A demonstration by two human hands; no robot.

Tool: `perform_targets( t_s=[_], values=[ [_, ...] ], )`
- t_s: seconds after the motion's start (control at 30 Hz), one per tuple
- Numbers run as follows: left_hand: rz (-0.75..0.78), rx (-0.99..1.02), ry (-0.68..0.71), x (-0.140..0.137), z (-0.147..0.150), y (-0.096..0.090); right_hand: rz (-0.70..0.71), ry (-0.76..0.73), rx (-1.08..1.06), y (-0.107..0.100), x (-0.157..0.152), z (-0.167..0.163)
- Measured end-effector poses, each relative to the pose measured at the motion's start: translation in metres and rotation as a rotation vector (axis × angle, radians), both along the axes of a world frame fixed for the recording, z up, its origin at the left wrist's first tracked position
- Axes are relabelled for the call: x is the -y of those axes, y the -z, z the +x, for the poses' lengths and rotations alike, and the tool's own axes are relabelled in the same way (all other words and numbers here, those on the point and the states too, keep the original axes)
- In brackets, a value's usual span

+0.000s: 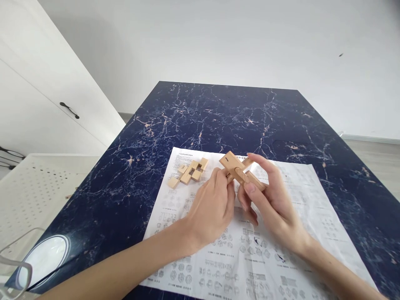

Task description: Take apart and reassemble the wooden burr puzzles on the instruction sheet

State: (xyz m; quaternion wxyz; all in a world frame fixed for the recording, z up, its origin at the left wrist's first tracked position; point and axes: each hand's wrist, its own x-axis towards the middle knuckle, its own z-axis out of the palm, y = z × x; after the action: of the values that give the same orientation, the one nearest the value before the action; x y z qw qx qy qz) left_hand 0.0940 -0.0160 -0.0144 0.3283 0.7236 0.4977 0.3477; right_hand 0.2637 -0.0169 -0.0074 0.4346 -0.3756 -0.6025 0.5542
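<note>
Several notched wooden puzzle pieces, partly fitted together as a wooden interlocking puzzle (233, 162), are held above the paper between my two hands. My left hand (212, 204) is closed on its left side, with the fingertips partly hidden behind the wood. My right hand (275, 200) grips the right side, its thumb on the front of the wood and a raised finger touching the upper right bar. To the left, a group of loose pale wooden pieces (186, 176) lies on the printed instruction sheet (175, 208).
The creased sheet, covered in small diagrams, lies on a dark blue marble-patterned table (203, 112). A round white lamp-like disc (43, 260) is at the lower left, near a cable. A white cabinet (46, 83) stands left; a white perforated surface (34, 196) is beside the table.
</note>
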Motion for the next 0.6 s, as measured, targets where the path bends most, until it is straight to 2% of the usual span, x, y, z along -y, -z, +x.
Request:
perform_targets(
  t_s=[0.37,0.6],
  values=[
    [-0.015,0.077,0.004,-0.0008,-0.0001,0.0013,-0.09,0.034,0.019,0.0069,-0.0056,-0.0001],
    [-0.085,0.175,0.01,-0.0024,-0.0001,-0.0007,-0.029,0.111,0.04,0.0089,-0.01,0.0002]
  ],
)
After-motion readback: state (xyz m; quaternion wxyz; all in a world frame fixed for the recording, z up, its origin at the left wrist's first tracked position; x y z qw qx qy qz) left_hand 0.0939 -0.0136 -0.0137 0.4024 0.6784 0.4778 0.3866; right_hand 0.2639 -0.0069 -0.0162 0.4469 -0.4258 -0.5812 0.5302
